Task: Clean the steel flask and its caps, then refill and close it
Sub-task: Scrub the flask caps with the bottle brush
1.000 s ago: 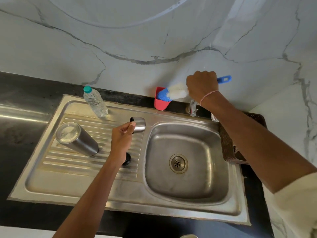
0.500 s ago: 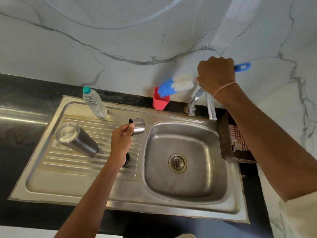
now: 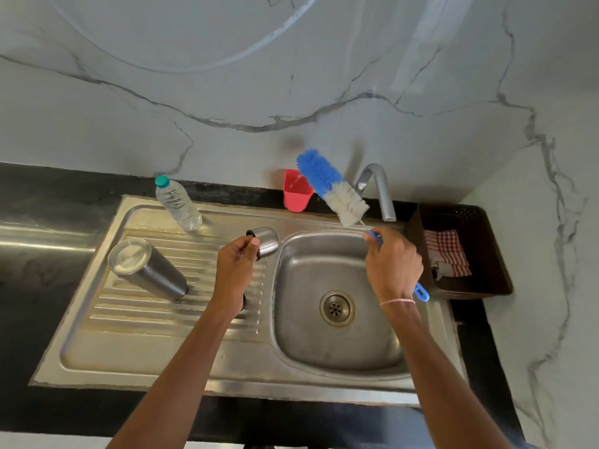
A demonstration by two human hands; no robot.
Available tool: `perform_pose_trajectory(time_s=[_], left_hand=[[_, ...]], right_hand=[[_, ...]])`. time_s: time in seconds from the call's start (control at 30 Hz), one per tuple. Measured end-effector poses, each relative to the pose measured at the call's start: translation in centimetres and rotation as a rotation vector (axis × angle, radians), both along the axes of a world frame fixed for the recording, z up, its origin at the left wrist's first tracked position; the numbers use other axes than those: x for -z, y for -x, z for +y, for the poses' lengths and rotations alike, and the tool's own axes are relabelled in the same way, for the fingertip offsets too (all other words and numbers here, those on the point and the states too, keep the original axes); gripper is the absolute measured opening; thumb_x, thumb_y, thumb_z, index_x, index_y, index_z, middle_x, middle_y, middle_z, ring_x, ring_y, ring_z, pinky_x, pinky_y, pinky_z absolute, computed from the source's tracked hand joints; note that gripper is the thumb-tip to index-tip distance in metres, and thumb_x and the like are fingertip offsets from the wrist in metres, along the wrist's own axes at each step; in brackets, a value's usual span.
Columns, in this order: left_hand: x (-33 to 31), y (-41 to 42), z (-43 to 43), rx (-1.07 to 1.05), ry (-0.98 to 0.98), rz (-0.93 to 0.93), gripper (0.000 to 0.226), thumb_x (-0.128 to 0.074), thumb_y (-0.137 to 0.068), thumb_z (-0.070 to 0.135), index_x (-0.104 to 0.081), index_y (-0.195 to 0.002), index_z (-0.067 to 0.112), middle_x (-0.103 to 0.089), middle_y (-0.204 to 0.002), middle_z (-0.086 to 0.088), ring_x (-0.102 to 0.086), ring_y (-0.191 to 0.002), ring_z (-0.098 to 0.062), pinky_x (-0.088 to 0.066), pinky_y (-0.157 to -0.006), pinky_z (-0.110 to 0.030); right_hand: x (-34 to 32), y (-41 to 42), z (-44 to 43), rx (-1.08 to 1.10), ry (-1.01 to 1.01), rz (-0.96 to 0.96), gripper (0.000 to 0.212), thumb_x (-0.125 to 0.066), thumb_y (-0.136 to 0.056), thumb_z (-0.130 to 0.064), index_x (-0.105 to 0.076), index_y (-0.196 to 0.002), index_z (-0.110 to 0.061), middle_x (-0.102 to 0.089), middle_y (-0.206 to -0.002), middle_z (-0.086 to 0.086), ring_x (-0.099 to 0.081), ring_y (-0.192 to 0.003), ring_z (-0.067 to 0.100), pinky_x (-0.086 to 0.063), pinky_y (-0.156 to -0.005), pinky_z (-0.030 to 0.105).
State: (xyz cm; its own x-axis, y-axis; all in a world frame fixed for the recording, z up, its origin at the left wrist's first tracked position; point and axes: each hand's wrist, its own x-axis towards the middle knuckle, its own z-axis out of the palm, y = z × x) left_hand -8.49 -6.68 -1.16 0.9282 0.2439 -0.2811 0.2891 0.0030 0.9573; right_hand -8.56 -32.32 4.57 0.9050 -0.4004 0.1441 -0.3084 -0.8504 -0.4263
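Note:
The steel flask [image 3: 147, 269] stands upside down on the ribbed drainboard [image 3: 129, 319], left of the basin. My left hand [image 3: 235, 270] holds a steel cap [image 3: 266, 242] over the drainboard's right edge. A small black cap [image 3: 243, 301] peeks out from under my left wrist. Over the basin's back right part, my right hand [image 3: 393, 265] grips the blue handle of a bottle brush [image 3: 332, 187]. Its blue and white bristles point up and left, toward the wall.
A clear water bottle [image 3: 177, 204] with a teal lid stands at the drainboard's back. A red cup [image 3: 296, 191] sits behind the sink basin [image 3: 308, 335], beside the tap [image 3: 378, 189]. A dark basket [image 3: 486, 251] holding a checked cloth [image 3: 446, 252] is at the right.
My right hand has come down from near the wall to over the basin, swinging the brush so its bristles point up. The left hand with the cap has barely moved.

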Motion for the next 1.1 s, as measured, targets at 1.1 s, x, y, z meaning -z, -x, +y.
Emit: perform_pose_trajectory(time_s=[1.1], left_hand=[[-0.3, 0.0, -7.7, 0.158, 0.071, -0.026, 0.022, -0.058, -0.100, 0.011, -0.068, -0.095, -0.009, -0.052, -0.084, -0.006, -0.039, -0.079, -0.022, -0.033, -0.074, -0.039]], right_hand=[[6.9, 15.7, -2.1, -0.106, -0.412, 0.117, 0.040, -0.055, -0.100, -0.043, -0.043, -0.062, -0.044, -0.038, -0.051, -0.007, -0.029, -0.050, 0.014, -0.029, -0.048, 0.028]])
